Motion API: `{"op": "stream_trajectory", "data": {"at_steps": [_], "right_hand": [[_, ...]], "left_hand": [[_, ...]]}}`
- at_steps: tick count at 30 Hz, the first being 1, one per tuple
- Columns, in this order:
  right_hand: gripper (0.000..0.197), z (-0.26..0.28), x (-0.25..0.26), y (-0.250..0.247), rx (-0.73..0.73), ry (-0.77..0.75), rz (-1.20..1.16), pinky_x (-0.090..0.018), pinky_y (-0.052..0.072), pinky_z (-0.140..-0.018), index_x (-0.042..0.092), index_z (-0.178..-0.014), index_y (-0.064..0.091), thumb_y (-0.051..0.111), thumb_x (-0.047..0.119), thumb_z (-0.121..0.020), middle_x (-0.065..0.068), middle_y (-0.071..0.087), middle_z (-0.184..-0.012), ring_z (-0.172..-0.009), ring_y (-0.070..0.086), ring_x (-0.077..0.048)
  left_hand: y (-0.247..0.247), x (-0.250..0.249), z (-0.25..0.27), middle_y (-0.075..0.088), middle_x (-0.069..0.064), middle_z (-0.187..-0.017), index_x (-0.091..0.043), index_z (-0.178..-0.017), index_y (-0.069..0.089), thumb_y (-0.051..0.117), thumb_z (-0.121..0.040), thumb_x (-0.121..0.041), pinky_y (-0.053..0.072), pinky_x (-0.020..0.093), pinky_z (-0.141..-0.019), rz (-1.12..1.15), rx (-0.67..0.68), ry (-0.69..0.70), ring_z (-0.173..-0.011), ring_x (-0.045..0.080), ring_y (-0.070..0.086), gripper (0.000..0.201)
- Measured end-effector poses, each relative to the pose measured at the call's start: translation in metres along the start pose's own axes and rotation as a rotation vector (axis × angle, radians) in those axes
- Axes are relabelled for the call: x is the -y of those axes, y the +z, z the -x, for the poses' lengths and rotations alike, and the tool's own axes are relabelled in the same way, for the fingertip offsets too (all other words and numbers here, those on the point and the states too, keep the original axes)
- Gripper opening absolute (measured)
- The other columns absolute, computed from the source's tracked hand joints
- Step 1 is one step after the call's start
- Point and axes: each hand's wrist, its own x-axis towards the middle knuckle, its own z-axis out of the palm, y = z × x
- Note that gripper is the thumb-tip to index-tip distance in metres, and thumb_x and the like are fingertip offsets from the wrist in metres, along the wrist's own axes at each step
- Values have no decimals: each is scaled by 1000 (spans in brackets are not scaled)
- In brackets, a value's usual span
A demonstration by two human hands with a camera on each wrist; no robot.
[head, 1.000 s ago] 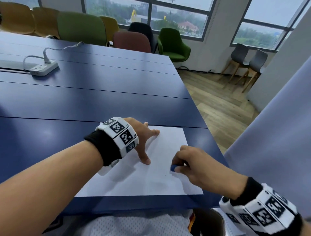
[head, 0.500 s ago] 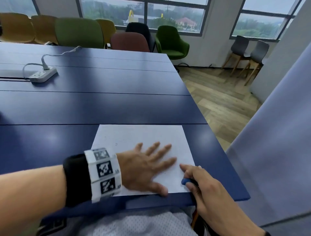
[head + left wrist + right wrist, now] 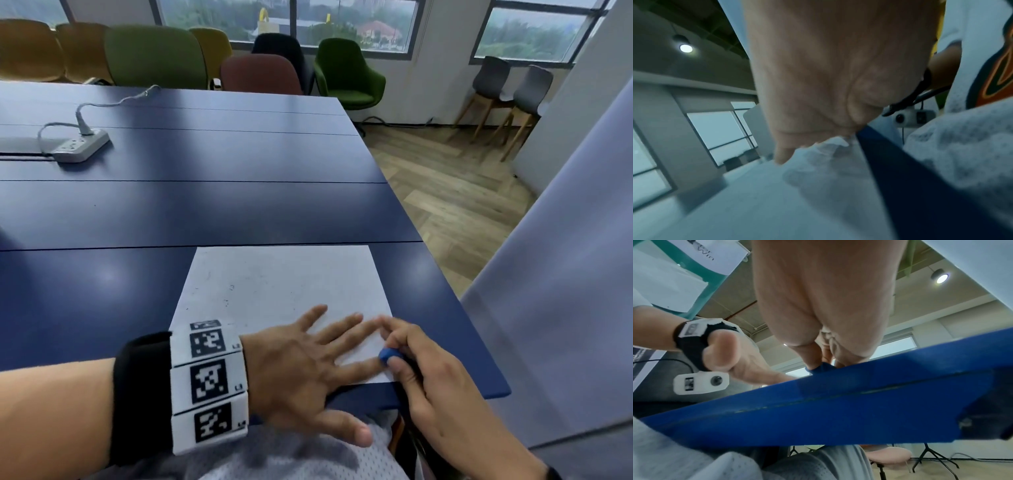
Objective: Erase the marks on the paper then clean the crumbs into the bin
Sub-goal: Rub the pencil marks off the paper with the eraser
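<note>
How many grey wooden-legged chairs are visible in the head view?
2, side by side under the right-hand window: the left grey chair and the right grey chair. More could be hidden behind the grey partition.

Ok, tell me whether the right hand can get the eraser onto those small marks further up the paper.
Probably yes. The right hand pinches the eraser at the paper's near corner; the marks lie uncovered beyond the left hand, which it must reach past.
</note>
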Motion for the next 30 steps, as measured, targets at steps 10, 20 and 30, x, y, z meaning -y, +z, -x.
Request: {"op": "stream_trajectory", "data": {"at_steps": [10,20,30], "right_hand": [[18,-5,0,-10,-3,107,-83,-4,39,-91,35,-88,44,46,20,-99,29,41,-136,-114,49,19],[13,-12,-9,-13,17,127,-23,-40,42,-107,39,-91,44,45,28,-98,23,51,-136,-126,52,-5],[15,-17,-6,-12,50,124,158,-29,23,-114,39,-88,39,46,30,-97,26,46,-138,-145,26,-20]], "left_hand": [[3,23,1,-43,-3,-149,-30,-146,-31,1,-72,-88,-6,60,-115,68,78,-317,-143,25,-31,99],[-4,22,-2,-42,-2,-147,-25,-150,-27,0,-67,-89,21,62,-114,224,92,-568,-147,39,-15,107],[-17,57,-11,-37,-3,-154,-22,-151,-23,10,-78,-83,18,61,-115,202,99,-596,-146,35,-21,101]]}}
